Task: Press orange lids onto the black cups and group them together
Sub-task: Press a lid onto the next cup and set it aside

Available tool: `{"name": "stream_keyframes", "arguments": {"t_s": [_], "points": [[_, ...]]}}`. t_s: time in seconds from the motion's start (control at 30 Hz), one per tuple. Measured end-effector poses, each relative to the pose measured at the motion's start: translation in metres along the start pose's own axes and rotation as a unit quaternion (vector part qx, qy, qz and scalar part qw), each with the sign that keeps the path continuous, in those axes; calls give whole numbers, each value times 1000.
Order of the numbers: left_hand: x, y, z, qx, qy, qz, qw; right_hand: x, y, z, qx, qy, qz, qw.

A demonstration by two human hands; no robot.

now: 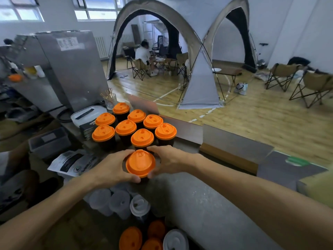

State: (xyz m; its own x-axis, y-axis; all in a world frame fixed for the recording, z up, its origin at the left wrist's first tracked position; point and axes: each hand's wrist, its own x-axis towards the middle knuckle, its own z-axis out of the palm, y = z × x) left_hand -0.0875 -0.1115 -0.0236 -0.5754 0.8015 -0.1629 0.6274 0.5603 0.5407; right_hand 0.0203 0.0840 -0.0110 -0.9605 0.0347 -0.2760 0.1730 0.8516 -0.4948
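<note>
Between both hands, an orange lid (140, 163) sits atop a black cup (142, 179) — left hand (113, 167) and right hand (166, 162) curl round its rim from either side, equally near. Its axis stands upright. Just beyond the fingers waits the lidded group (134, 126) — whether the lid is fully seated is unclear.

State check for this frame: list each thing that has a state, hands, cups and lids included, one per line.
left hand: curled round the held cup's lid rim.
right hand: curled round the same lid from the other side.
held cup: orange lid on, apart from the group.
grouped cups: eight, upright, all lidded, clustered together.
loose orange lids: on no visible cup, near the bottom edge.
</note>
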Motion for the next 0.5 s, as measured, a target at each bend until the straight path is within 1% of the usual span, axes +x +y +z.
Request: {"name": "stream_keyframes", "arguments": {"t_s": [0.03, 0.1, 0.27, 0.37, 0.5], "points": [[1, 11, 6, 3, -10, 13, 1000, -12, 8, 0, 7, -8, 7, 1000], [6, 36, 22, 5, -33, 40, 999, -41, 28, -1, 25, 2, 23, 999], [24, 114, 79, -11, -75, 121, 990, -143, 90, -5, 63, 70, 61, 994], [32, 165, 121, -15, -97, 183, 978, -211, 125, -2, 84, 99, 99, 987], [35, 252, 186, -20, -161, 265, 951, -315, 166, 9, 124, 146, 175, 966]]}}
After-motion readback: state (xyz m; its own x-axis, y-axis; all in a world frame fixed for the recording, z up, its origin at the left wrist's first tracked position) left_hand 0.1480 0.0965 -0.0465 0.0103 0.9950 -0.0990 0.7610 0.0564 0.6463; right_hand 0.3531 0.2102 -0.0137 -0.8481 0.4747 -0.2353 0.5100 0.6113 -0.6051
